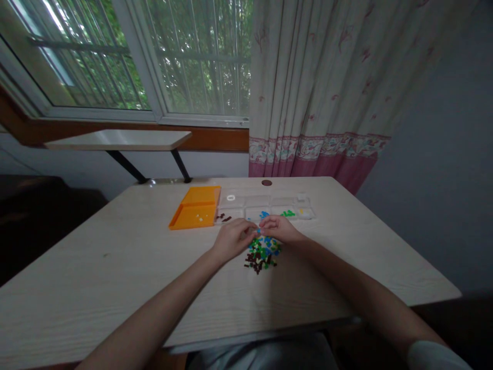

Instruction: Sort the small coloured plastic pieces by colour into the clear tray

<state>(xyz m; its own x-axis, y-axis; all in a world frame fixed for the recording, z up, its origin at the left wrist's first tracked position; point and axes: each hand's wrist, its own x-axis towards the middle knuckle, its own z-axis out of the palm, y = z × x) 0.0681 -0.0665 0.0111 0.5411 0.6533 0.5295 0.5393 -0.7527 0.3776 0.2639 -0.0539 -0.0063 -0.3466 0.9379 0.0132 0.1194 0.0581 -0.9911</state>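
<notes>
My left hand (234, 239) and my right hand (282, 229) meet above a pile of tiny bricks (262, 253), fingertips almost touching. Both are closed, thumb and fingers drawn together around a small blue brick (258, 230) between them. Its exact shape is too small to tell. Brown, green, blue and pale bricks make up the pile, with the brown ones nearest me. Just beyond my hands lies a clear compartment tray (257, 201). Its near row holds brown bricks (226, 218), blue bricks (264, 214), green bricks (287, 213) and a little yellow (301, 211).
An orange tray (198, 198) with a few white bits (199, 218) adjoins the clear tray's left end. A white ring (230, 198) sits in the far row. At the table's (127, 267) back left stands a raised shelf (123, 139). Window and curtain (308, 92) are behind.
</notes>
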